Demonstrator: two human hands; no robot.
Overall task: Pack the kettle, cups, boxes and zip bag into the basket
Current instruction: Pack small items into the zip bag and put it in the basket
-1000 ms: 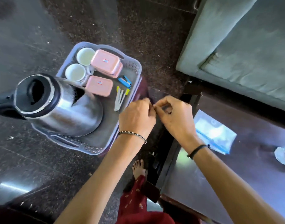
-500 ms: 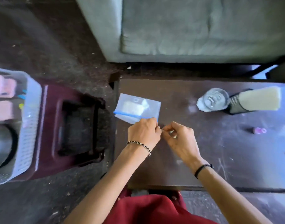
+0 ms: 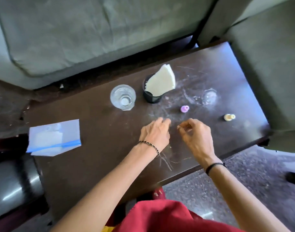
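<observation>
1. Head view: a grey sofa [image 3: 76, 39] runs along the far side of the dark table [image 3: 101, 164].
2. Zip bag [image 3: 54, 138] lies flat on the table's left end, apart from both hands.
3. Left hand [image 3: 154, 133] hovers over the table's middle, fingers relaxed, holding nothing.
4. Right hand [image 3: 196, 136] hovers alongside, fingers curled; I cannot tell whether it pinches anything.
5. Glass [image 3: 123, 97] and napkin holder [image 3: 151, 97] stand near the table's far edge.

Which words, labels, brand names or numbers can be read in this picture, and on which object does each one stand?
No text can be read anywhere in this view.
zip bag: faint pale marks near its top edge, too blurred to read.
small purple bottle and small yellow bottle: too small to show any label.
</observation>
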